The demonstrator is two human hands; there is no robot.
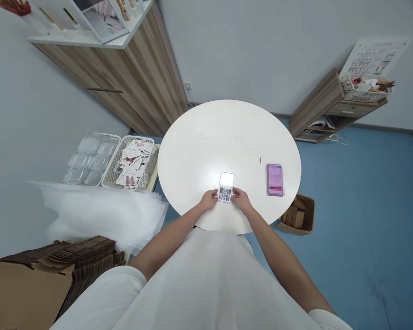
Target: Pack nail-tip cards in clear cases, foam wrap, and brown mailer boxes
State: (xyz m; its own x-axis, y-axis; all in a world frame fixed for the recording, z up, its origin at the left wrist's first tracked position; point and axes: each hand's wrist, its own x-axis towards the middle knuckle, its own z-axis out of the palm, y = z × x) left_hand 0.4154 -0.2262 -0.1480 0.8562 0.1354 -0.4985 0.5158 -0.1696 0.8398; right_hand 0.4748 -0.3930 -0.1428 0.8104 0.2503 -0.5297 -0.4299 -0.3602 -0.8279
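Observation:
A small clear case of press-on nails (225, 194) lies near the front of the round white table (227, 130), its lid (227, 179) raised on the far side. Dark and bluish nails show in rows inside it. My left hand (209, 200) grips the case's left edge with curled fingers. On the opposite edge, my right hand (241, 200) holds it between thumb and fingers. To the right on the table is a purple, pixelated flat object (274, 179), apart from both hands.
Left of the table stand a white basket of nail cards (147, 176) and a basket of clear plastic boxes (89, 158). White translucent sheets (103, 211) and stacked cardboard (30, 288) lie nearer. An open carton (309, 215) sits on the floor at right.

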